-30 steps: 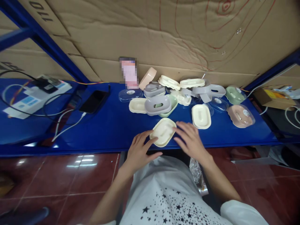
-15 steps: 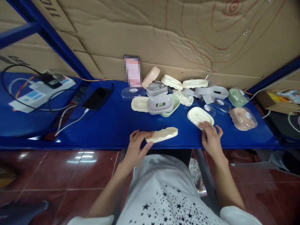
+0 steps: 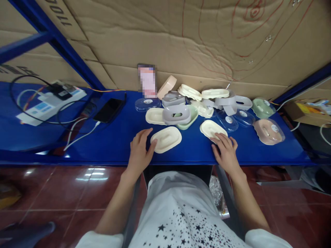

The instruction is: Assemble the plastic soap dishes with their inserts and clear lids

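Resting the thumb of an unclenched left hand [image 3: 140, 150] on the left end of a cream plastic dish [image 3: 168, 138] near mid-frame, a person in a white star-printed shirt [image 3: 181, 206] sits at a glossy blue shelf [image 3: 111, 146]. Right of centre, the right hand [image 3: 225, 148], relaxed with its thumb standing apart, lays its fingertips over the lower right rim of a second cream dish [image 3: 208, 127]. Both dishes are shallow, smooth rounded oblongs with a long oval moulded into the middle. Behind them, a lavender dish [image 3: 181, 118] with a rounded slot overlaps a pale green dish [image 3: 192, 119] and a cream tray [image 3: 154, 116]. Clear oval lids [image 3: 232, 126] bearing round stickers lie at right, near a slotted pinkish-beige dish [image 3: 269, 133]. A glassy black phone [image 3: 110, 110] and a white power strip [image 3: 43, 110] occupy the left of the frame, while creased brown cardboard [image 3: 144, 31], drawn with looping red lines at upper right, backs the scene.
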Motion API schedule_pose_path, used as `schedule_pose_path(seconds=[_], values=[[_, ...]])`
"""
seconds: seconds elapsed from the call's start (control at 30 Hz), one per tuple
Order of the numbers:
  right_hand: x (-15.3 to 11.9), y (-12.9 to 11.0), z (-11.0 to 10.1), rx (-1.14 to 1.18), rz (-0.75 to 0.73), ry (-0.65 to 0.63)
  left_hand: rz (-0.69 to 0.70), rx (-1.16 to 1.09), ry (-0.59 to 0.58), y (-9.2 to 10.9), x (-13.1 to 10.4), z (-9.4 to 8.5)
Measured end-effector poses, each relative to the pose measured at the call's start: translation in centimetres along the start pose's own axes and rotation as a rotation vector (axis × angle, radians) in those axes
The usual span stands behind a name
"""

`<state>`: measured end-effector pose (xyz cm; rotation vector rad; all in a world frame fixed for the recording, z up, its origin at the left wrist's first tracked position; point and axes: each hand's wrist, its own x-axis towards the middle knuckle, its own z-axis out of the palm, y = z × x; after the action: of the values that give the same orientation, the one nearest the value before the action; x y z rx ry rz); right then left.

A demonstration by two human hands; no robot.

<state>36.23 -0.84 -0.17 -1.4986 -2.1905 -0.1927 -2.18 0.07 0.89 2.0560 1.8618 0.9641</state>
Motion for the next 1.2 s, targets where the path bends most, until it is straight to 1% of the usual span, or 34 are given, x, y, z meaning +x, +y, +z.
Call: schedule_pose_path(seconds=[0.1, 0.17, 0.23, 0.3, 0.37, 0.43, 0.47, 0.53, 0.63, 0.67, 0.73, 0.83, 0.97, 1.03, 1.1, 1.2], values=[[2.2, -1.5, -0.2, 0.016, -0.125, -0.029, 0.196, 0.070, -0.146, 0.0, -1.1, 0.3], [4.8, -2.8, -0.3, 0.039, -0.230, -0.044, 0.278, 0.096, -0.209, -0.1, -1.8, 0.4], [8.2, -3.9, 0.1, 0.064, -0.326, -0.048, 0.324, 0.067, -0.233, -0.1, -2.4, 0.4], [11.8, -4.5, 1.0, 0.069, -0.384, -0.063, 0.343, 0.007, -0.261, -0.1, -2.7, 0.2], [14.7, -4.8, 1.9, 0.055, -0.404, -0.100, 0.309, -0.061, -0.277, -0.2, -3.0, 0.0], [16.2, -5.1, 2.5, 0.050, -0.421, -0.131, 0.235, -0.135, -0.261, -0.2, -3.0, -0.1], [16.2, -5.2, 2.5, 0.058, -0.438, -0.126, 0.201, -0.173, -0.245, -0.2, -3.1, -0.2], [14.8, -5.9, 2.0, 0.091, -0.469, -0.057, 0.153, -0.237, -0.210, -0.3, -3.1, -0.2], [10.1, -7.3, 0.5, 0.180, -0.459, 0.072, 0.108, -0.292, -0.197, -0.5, -3.1, -0.1], [8.4, -7.7, 0.0, 0.212, -0.445, 0.081, 0.095, -0.306, -0.212, -0.5, -3.1, 0.0], [5.4, -8.5, -0.7, 0.255, -0.421, 0.053, 0.087, -0.328, -0.253, -0.5, -3.2, 0.0], [2.5, -9.1, -1.0, 0.277, -0.416, -0.020, 0.138, -0.334, -0.302, 0.0, -3.0, 0.2], [1.4, -8.9, -1.2, 0.282, -0.433, -0.061, 0.323, -0.296, -0.344, 0.8, -2.5, 0.6], [1.2, -8.6, -1.3, 0.273, -0.429, -0.068, 0.383, -0.278, -0.345, 1.1, -2.4, 0.7], [1.1, -8.3, -1.1, 0.265, -0.429, -0.089, 0.396, -0.268, -0.346, 1.2, -2.3, 0.7], [0.9, -8.4, -0.6, 0.256, -0.441, -0.129, 0.380, -0.259, -0.342, 1.1, -2.5, 0.6]])
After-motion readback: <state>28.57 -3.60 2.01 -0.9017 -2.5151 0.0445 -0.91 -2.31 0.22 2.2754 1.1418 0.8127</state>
